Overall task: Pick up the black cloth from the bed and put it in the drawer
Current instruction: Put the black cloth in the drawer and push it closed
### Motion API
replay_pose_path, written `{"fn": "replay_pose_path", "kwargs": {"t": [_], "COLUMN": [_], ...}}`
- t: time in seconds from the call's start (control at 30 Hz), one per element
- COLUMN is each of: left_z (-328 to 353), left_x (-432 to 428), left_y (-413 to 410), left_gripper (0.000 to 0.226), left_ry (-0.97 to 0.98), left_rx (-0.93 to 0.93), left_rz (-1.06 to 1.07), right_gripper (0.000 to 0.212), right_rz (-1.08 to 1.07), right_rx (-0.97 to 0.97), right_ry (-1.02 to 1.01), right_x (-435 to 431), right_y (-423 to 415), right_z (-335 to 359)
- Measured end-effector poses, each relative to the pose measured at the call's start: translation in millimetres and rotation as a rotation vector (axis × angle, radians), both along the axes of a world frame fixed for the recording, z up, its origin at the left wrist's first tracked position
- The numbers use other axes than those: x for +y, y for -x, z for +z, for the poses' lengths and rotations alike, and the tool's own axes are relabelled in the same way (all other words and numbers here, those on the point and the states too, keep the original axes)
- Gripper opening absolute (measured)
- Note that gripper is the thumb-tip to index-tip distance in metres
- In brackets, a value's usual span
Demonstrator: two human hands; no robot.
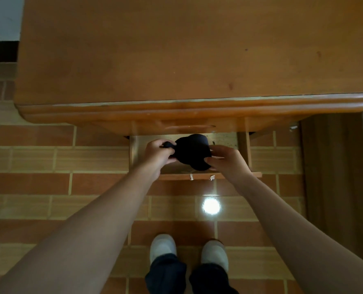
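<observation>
The black cloth (192, 152) is bunched into a dark bundle, held over the open drawer (133, 151) of a wooden cabinet. My left hand (158, 152) grips the cloth's left end, fingers curled around it. On the cloth's right side, my right hand (226, 159) pinches the lower right edge with thumb and fingers. The drawer is pulled out toward me; its pale bottom shows behind the cloth. Whether the cloth touches the drawer bottom I cannot tell.
The wooden cabinet top (187, 49) fills the upper view and overhangs the drawer. Brick-patterned floor tiles (49, 160) lie below, with a bright light reflection (211, 205). My feet in white shoes (162, 247) stand close to the drawer. A dark wooden panel (335, 177) is on the right.
</observation>
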State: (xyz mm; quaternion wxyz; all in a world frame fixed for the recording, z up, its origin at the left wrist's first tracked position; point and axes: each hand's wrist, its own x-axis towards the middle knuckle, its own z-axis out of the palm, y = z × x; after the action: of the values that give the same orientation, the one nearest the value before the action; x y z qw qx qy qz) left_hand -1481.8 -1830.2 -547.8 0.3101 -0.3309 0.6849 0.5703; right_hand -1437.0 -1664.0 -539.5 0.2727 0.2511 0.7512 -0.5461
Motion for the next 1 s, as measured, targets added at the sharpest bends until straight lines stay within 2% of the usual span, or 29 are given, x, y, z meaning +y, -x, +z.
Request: {"fn": "replay_pose_path", "kwargs": {"t": [0.13,0.3,0.47,0.73,1.0], "left_z": [-21,-46,-63,-62,-58], "left_x": [1,4,1,-5,-10], "left_y": [3,10,8,7,-2], "left_gripper": [0.02,0.02,0.02,0.018,0.015], "left_ry": [0.058,0.168,0.23,0.244,0.243], "left_rx": [-0.036,-0.018,-0.007,0.061,0.129], "left_rz": [0.004,-0.037,-0.163,-0.261,-0.159], "right_gripper": [0.033,0.019,0.03,0.036,0.038], "right_rz": [-0.007,0.102,0.272,0.357,0.362], "right_rx": [-0.008,0.011,-0.05,-0.041,0.02], "right_ry": [-0.102,-0.252,-0.321,-0.348,-0.348], "right_x": [0,-1,-1,0,-5], "right_y": [11,22,24,22,15], "right_z": [-24,-54,-72,-69,-54]}}
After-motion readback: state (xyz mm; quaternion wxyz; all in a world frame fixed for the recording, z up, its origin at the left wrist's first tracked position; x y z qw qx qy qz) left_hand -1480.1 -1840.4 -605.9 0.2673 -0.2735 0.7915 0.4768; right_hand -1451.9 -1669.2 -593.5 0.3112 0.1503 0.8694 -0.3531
